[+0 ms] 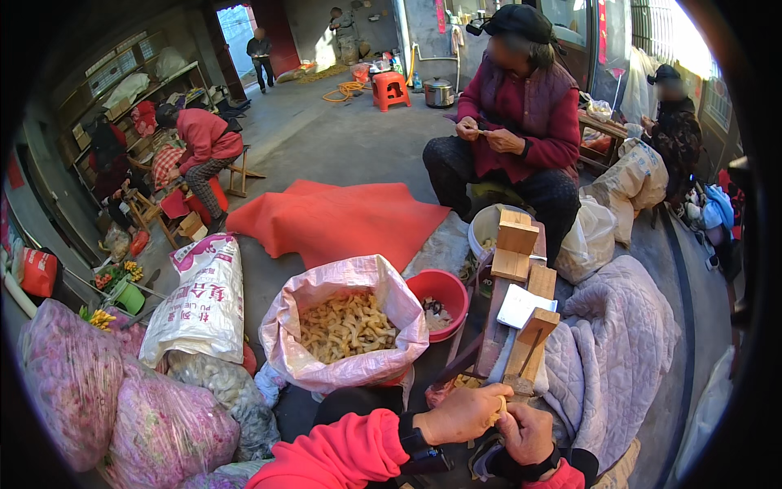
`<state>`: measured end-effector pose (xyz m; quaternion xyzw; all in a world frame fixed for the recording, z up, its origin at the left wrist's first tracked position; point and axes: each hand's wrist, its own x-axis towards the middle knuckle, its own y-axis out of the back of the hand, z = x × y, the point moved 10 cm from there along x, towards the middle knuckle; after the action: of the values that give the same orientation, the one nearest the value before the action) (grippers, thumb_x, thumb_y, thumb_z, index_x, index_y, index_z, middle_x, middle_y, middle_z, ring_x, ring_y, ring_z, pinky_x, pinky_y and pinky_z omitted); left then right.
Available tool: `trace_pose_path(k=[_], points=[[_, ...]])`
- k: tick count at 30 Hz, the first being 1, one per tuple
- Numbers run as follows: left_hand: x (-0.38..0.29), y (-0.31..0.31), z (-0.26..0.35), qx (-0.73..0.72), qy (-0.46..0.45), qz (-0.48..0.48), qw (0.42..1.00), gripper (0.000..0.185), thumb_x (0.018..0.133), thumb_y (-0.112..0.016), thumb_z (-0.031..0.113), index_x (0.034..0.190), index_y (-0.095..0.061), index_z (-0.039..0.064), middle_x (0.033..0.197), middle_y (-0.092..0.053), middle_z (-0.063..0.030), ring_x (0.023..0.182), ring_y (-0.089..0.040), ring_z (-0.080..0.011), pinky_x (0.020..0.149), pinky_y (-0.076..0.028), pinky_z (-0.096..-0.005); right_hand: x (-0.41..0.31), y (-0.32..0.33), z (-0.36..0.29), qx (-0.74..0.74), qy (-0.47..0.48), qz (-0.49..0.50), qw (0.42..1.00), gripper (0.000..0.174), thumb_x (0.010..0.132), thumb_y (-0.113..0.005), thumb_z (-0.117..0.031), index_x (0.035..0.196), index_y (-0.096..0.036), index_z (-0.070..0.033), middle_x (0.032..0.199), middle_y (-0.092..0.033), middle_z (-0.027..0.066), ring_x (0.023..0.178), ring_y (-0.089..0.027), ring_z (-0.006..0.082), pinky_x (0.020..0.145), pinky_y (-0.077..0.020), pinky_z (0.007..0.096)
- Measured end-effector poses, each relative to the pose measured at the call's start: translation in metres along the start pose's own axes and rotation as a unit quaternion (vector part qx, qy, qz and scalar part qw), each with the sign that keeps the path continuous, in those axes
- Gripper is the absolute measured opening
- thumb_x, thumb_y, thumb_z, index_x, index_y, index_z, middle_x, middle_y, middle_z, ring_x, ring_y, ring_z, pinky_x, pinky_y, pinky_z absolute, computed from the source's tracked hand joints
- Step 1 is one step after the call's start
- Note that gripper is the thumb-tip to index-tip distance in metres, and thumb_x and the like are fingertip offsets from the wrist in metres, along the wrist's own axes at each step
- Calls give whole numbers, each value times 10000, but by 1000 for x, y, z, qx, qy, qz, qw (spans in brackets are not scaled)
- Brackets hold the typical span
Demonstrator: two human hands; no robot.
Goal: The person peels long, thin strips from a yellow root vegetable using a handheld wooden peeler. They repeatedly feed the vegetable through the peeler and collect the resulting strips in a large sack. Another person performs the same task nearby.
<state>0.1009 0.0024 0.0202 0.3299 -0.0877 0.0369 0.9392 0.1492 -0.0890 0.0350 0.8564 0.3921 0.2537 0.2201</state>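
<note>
My left hand (464, 414) and my right hand (526, 433) meet at the near end of a narrow wooden bench (489, 351). Between their fingertips is a small yellowish piece (498, 411), mostly covered by the fingers. Just beyond them, a wooden block stand (539, 326) with a thin, dark rod slanting down from it is set on the bench. To the left of the bench, an open pinkish woven sack (284, 345) holds many curved, tan pieces (348, 327). A red plastic bucket (461, 292) beside it contains pale and dark scraps.
A seated person (510, 110) faces me across the bench, near a second wooden stand (514, 241) and a white bucket (482, 229). A grey quilt (611, 342) lies at right. Red cloth (342, 217), a white printed sack (201, 299) and stuffed plastic bags (171, 419) occupy the floor leftward.
</note>
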Motion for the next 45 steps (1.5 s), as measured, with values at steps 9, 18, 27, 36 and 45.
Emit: trace_pose_path(k=[9, 18, 27, 36, 45], points=[[1, 38, 19, -246, -38, 89, 965, 83, 908, -607, 21, 919, -663, -39, 1053, -648, -108, 833, -649, -180, 719, -524, -277, -12, -29, 36, 316, -261, -103, 906, 417, 1021, -473, -349, 909, -693, -14, 620, -558, -13, 514, -454, 51, 489, -362, 228], [-7, 67, -17, -373, 73, 190, 905, 230, 960, -561, 129, 887, -660, -65, 1027, -611, -122, 812, -625, -153, 737, -508, -267, -18, -48, 34, 615, -232, -133, 742, 450, 994, -547, -425, 803, -609, -22, 571, -414, -36, 501, -294, 48, 482, -227, 227], [-4, 5, -26, -634, 171, -9, 754, 577, 880, -718, 393, 1230, -550, -34, 950, -653, -86, 853, -632, -130, 729, -515, -244, -17, -49, 43, 553, -290, -115, 773, 387, 1000, -565, -349, 800, -613, -21, 586, -420, -45, 516, -294, 49, 493, -222, 226], [-11, 10, -35, -554, 230, 88, 796, 138, 905, -650, 128, 932, -629, -6, 726, -606, -60, 609, -564, -101, 531, -450, -237, -23, -41, 50, 505, -313, -89, 800, 382, 994, -577, -342, 763, -603, -39, 594, -436, -42, 526, -336, 50, 495, -251, 226], [0, -36, -10, -384, 174, -53, 905, 303, 1020, -529, 195, 1240, -587, -6, 1023, -659, -63, 981, -619, -138, 858, -491, -272, 2, -5, 46, 649, -125, 94, 744, 206, 1034, -492, -250, 1061, -526, -49, 828, -554, 49, 766, -529, 147, 721, -446, 278]])
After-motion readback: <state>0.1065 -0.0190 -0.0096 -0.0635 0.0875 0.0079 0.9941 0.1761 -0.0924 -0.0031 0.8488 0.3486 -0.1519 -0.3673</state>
